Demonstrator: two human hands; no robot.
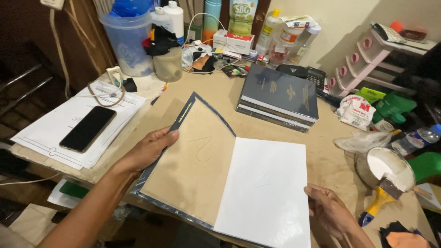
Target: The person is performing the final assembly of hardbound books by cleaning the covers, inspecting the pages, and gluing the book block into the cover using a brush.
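At the far left a black phone (87, 128) is lying on a sheaf of white papers (50, 131), well apart from the work. Next to it the left hand (149, 149) is gripping the left edge of an opened book cover (193, 160), thumb curling over the dark blue border onto the brown board inside, fingers hidden beneath. The cover is lying open on the brown worktable (229, 94), overhanging its near edge, and it is looking stiff and flat, light enough for one hand, though its glossy wrapped rim may be slippery, so a hold along the edges seems best. Joined to the cover's right side, a white page block (264, 193) is lying flat; its top sheet looks thin and easy to crease or soil. The right hand (328, 211) is touching the block's lower right edge with fingers loosely curled; whether it is pinching the sheets I cannot tell. Farther right a pot of white glue (386, 167) with a yellow-handled brush (379, 202) is sitting near that hand. Behind, a stack of dark blue books (280, 96) is resting
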